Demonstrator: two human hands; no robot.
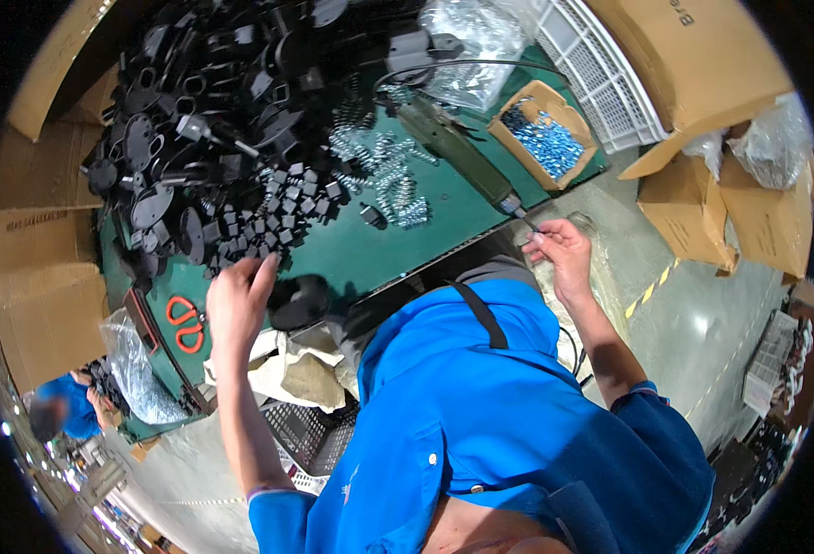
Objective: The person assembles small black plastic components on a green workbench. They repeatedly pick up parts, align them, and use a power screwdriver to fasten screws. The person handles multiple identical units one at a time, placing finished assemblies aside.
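Observation:
My left hand (239, 305) is at the near edge of a pile of small black blocks (289, 196), its fingers bent together; whatever they hold is hidden. Beside it a dark rounded part (300, 302) sits at the table's front edge. My right hand (564, 257) pinches at the bit tip of a green electric screwdriver (458, 155), which lies on the green table (370, 260). What is between those fingertips is too small to name. Loose metal springs (393, 180) lie between the blocks and the screwdriver.
A large heap of black plastic parts (158, 138) covers the table's left and back. Orange-handled scissors (185, 323) lie at the left. At the right are a cardboard box of screws (547, 138), a white crate (601, 78) and cartons (688, 212). Another person (65, 406) is far left.

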